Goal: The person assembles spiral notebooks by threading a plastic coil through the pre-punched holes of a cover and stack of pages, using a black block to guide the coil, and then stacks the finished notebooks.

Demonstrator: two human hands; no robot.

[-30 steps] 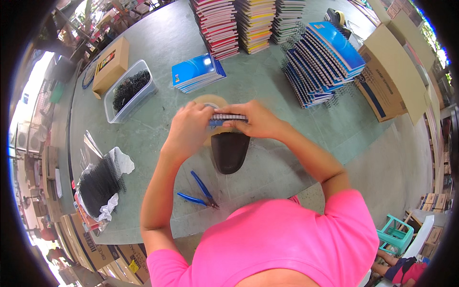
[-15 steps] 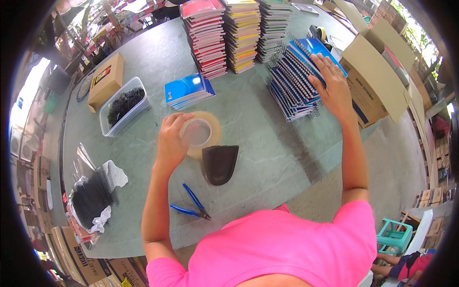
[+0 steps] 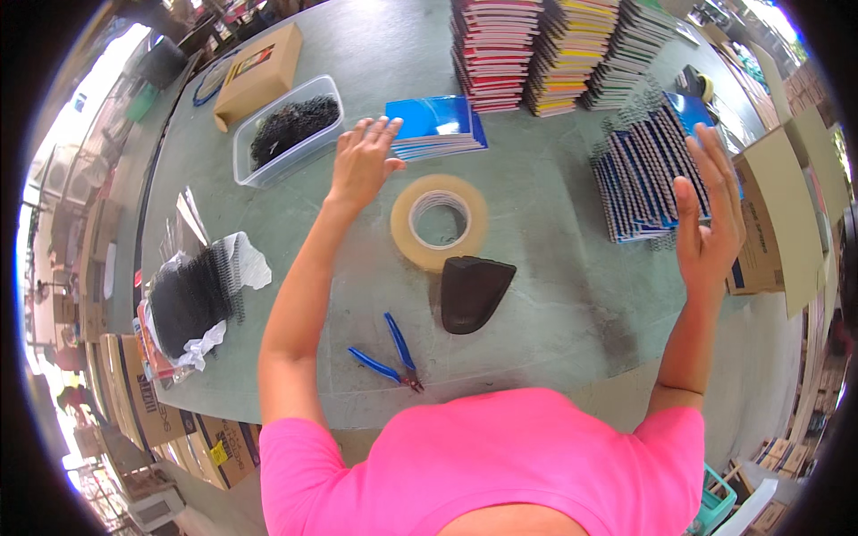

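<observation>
My left hand [image 3: 365,161] is open at the left edge of a short stack of blue notebooks [image 3: 433,125]; whether it touches them I cannot tell. My right hand [image 3: 713,214] is open, fingers raised, beside a taller pile of blue spiral-bound notebooks [image 3: 643,170] on the right. Between my arms a wide roll of clear tape [image 3: 407,219] lies flat. Just in front of it sits a dark wedge-shaped block [image 3: 475,295]. Blue-handled cutters [image 3: 399,353] lie with their handles spread, nearer to me.
A clear plastic tub [image 3: 246,165] of black coils and a brown carton [image 3: 259,76] stand at the left. Black spiral coils [image 3: 188,299] lie on white wrapping nearby. Tall red [image 3: 496,54], yellow-edged [image 3: 572,54] and green notebook stacks [image 3: 630,54] rise at the back. An open cardboard box [image 3: 786,214] is far right.
My left hand has moved forward from the tape roll to the short blue stack. My right hand has come away from the top of the spiral-bound pile. The whole view has shifted.
</observation>
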